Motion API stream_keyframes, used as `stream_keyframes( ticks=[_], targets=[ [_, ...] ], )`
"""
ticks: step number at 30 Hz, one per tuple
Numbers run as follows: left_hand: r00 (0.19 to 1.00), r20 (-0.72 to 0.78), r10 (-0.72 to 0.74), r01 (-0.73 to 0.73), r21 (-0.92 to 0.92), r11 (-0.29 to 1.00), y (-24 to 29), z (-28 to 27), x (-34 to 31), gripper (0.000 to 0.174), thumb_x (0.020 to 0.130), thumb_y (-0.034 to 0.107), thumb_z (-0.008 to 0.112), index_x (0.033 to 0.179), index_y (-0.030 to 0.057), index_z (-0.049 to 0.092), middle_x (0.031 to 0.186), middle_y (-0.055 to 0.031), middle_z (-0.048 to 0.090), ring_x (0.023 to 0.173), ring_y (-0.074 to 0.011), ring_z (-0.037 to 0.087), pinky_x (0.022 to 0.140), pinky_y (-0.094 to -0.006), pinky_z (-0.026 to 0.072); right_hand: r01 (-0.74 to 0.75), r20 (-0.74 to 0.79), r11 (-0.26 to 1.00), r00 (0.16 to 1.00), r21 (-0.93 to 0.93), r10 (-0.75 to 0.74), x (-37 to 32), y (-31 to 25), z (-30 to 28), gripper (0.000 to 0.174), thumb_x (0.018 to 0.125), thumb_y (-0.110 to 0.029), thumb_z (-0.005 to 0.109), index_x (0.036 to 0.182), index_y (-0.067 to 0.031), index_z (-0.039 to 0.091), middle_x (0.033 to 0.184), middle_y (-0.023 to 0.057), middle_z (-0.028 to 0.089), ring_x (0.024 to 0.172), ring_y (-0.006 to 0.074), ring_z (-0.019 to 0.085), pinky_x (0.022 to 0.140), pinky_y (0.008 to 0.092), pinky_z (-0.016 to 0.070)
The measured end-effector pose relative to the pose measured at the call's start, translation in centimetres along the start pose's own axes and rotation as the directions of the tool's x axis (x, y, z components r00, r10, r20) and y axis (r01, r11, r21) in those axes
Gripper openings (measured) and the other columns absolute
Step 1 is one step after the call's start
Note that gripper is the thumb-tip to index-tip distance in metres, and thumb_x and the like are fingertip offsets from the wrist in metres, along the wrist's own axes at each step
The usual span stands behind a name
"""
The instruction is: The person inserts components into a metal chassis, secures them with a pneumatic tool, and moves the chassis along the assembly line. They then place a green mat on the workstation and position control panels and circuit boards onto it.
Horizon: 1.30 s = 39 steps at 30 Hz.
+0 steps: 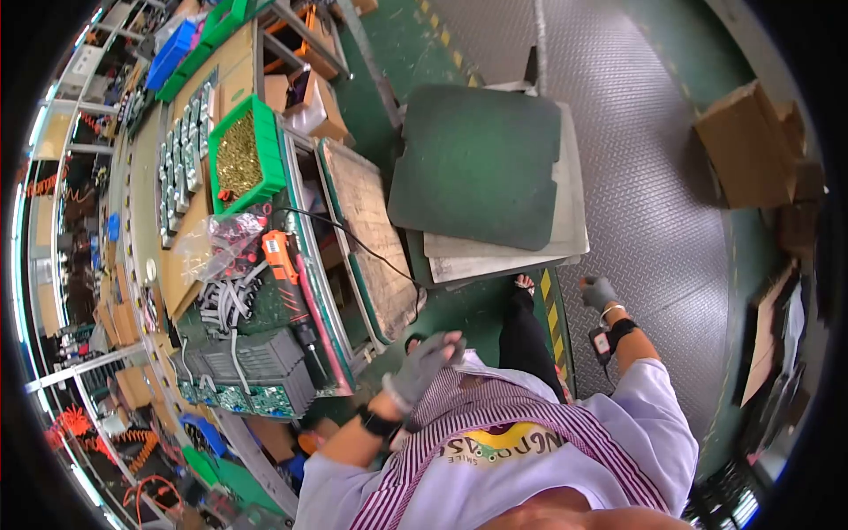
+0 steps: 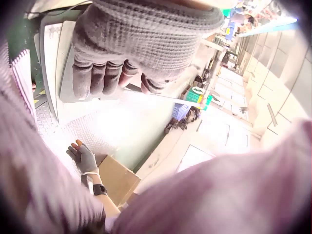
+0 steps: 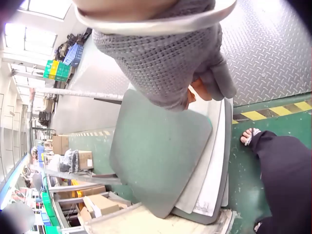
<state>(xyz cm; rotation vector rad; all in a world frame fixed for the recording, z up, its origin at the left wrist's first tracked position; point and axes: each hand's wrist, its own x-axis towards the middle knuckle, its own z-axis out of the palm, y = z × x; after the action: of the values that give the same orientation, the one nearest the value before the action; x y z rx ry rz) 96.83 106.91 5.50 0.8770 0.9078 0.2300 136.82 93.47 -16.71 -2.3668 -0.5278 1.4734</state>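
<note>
Both hands wear grey knit gloves with some bare fingertips showing. My left hand (image 1: 424, 367) hangs in front of the apron, near the bench corner, with loosely curled fingers around nothing visible. Out to the right, over the metal floor, is my right hand (image 1: 598, 291); its fingers (image 3: 222, 80) bend loosely and hold nothing. Nearest to it lies a dark green, round-cornered board (image 1: 481, 168) on a stack of pale and grey sheets (image 1: 495, 256). On the bench beside the left hand stand grey slotted holders (image 1: 256, 362) with green circuit boards (image 1: 256, 399) along them.
An orange power screwdriver (image 1: 283, 265), grey straps (image 1: 228, 300) and a green bin (image 1: 274, 168) of brass-coloured small parts lie along the bench. A worn wooden board (image 1: 367, 230) juts beside it. Cardboard boxes (image 1: 751, 146) stand at right on the diamond-plate floor (image 1: 645, 132).
</note>
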Motion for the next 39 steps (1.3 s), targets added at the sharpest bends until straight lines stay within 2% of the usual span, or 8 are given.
stream_keyframes(
  ticks=[4, 6, 8, 12, 19, 24, 27, 39],
  targets=[
    [0.972, -0.118, -0.202, 0.155, -0.325, 0.933, -6.4, -2.5, 15.2, 0.035, 0.086, 0.022, 0.055, 0.112, 0.0007, 0.049, 0.09, -0.0053, 0.057, 0.082, -0.0085, 0.056, 0.067, -0.0225, 0.047, -0.07, -0.078, 0.994, 0.994, 0.089, 0.077, 6.2, -2.0, -3.8, 0.03, 0.079, -0.016, 0.054, 0.104, -0.0009, 0.06, 0.069, 0.0075, 0.06, 0.056, 0.0147, 0.058, 0.052, 0.0279, 0.0474],
    [0.927, -0.337, -0.166, 0.221, 0.129, 0.967, -9.3, -6.7, 22.7, 0.033, 0.082, 0.024, 0.057, 0.104, 0.0, 0.051, 0.082, -0.0136, 0.059, 0.078, -0.0208, 0.059, 0.067, -0.0306, 0.0478, -0.078, -0.063, 0.995, 0.995, 0.07, 0.082, 10.4, -1.0, -3.3, 0.032, 0.08, -0.016, 0.053, 0.107, 0.0008, 0.057, 0.069, 0.0072, 0.059, 0.056, 0.0138, 0.057, 0.051, 0.0273, 0.0471],
    [0.91, -0.413, 0.019, 0.329, 0.75, 0.573, -10.4, -11.4, 28.9, 0.033, 0.078, 0.026, 0.058, 0.096, -0.001, 0.052, 0.079, -0.0226, 0.06, 0.078, -0.0357, 0.06, 0.07, -0.0396, 0.0476, -0.102, -0.047, 0.992, 0.993, 0.069, 0.105, 13.9, -0.4, -2.3, 0.034, 0.08, -0.016, 0.053, 0.109, 0.0013, 0.056, 0.072, 0.0078, 0.06, 0.057, 0.0139, 0.057, 0.052, 0.0274, 0.0472],
    [0.788, -0.567, 0.241, 0.409, 0.774, 0.484, -12.9, -20.2, 37.8, 0.037, 0.076, 0.027, 0.055, 0.098, -0.0011, 0.052, 0.094, -0.0273, 0.057, 0.09, -0.0422, 0.054, 0.079, -0.0433, 0.0448, -0.118, -0.045, 0.991, 0.992, 0.067, 0.121, 20.9, 2.7, 2.4, 0.038, 0.08, -0.018, 0.054, 0.113, 0.0016, 0.053, 0.08, 0.0104, 0.06, 0.059, 0.015, 0.057, 0.053, 0.0266, 0.0473],
    [0.705, -0.672, 0.227, 0.604, 0.736, 0.306, -15.4, -32.0, 48.6, 0.064, 0.078, 0.032, 0.054, 0.129, 0.0008, 0.031, 0.122, -0.0253, 0.043, 0.111, -0.0378, 0.045, 0.093, -0.0398, 0.0377, -0.004, -0.16, 0.987, 0.987, 0.16, 0.03, 30.6, 4.2, 10.0, 0.046, 0.079, -0.022, 0.056, 0.118, 0.0012, 0.048, 0.093, 0.0149, 0.06, 0.075, 0.0192, 0.059, 0.064, 0.0291, 0.047],
    [0.64, -0.753, 0.151, 0.681, 0.647, 0.343, -17.0, -36.9, 51.7, 0.06, 0.083, 0.04, 0.048, 0.124, -0.0025, 0.037, 0.117, -0.0262, 0.048, 0.108, -0.0384, 0.047, 0.091, -0.0408, 0.0374, -0.063, -0.407, 0.989, 0.913, -0.133, 0.003, 30.9, 0.5, 12.2, 0.044, 0.079, -0.028, 0.056, 0.111, 0.0013, 0.051, 0.096, 0.0173, 0.06, 0.087, 0.0265, 0.059, 0.075, 0.0331, 0.0443],
    [0.638, -0.745, 0.193, 0.65, 0.656, 0.383, -18.5, -39.3, 52.2, 0.062, 0.082, 0.047, 0.045, 0.121, -0.0004, 0.043, 0.119, -0.0242, 0.047, 0.108, -0.0393, 0.047, 0.092, -0.0413, 0.0376, 0.046, -0.381, 0.999, 0.924, -0.003, -0.044, 31.9, 2.9, 12.5, 0.05, 0.079, -0.032, 0.056, 0.114, 0.0021, 0.049, 0.099, 0.0176, 0.059, 0.09, 0.0264, 0.058, 0.077, 0.0325, 0.0435],
    [0.658, -0.749, 0.076, 0.663, 0.624, 0.413, -19.8, -33.4, 44.1, 0.068, 0.085, 0.057, 0.025, 0.091, -0.0004, 0.062, 0.09, -0.0249, 0.059, 0.092, -0.0434, 0.053, 0.08, -0.0459, 0.0427, -0.141, -0.204, 0.937, 0.955, 0.319, 0.214, 33.0, 8.6, 1.9, 0.053, 0.084, -0.041, 0.047, 0.108, 0.0054, 0.054, 0.091, 0.0127, 0.06, 0.084, 0.0187, 0.055, 0.076, 0.029, 0.0423]
  ],
)
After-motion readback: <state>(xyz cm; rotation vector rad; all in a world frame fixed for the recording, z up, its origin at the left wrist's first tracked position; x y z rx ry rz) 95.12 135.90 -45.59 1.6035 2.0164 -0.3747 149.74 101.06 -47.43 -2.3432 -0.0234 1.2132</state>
